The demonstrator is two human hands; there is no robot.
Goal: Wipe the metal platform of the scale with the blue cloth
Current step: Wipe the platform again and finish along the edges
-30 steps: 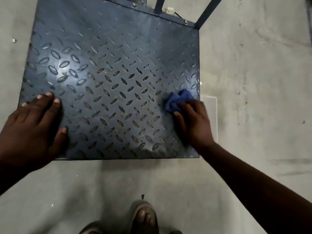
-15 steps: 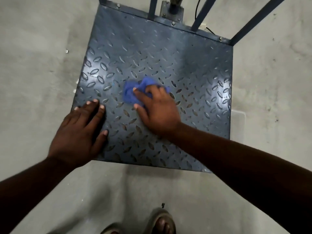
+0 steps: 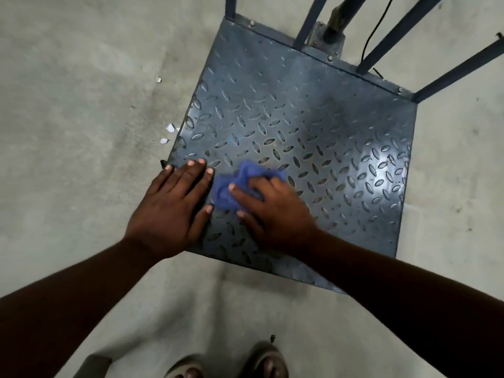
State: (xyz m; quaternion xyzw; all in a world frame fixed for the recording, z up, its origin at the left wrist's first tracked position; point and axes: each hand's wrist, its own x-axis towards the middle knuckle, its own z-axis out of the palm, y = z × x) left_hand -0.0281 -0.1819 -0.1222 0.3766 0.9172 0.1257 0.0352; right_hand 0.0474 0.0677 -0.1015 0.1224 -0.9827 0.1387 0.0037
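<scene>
- Right hand (image 3: 272, 211) presses the bunched blue cloth (image 3: 234, 186), fingers curled over it, on the metal platform (image 3: 313, 126) at lower centre.
- Left hand (image 3: 171, 211) lies flat, fingers spread, on the platform's left edge.

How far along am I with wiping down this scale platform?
Mid-wipe. Your right hand presses the bunched blue cloth onto the near-left part of the metal platform, beside your left hand, which lies flat at the left edge. Nothing plainly marks any area as finished: the near-right part shines, but that may only be glare. The far half by the uprights looks dull and smudged, so it probably still needs wiping.
</scene>
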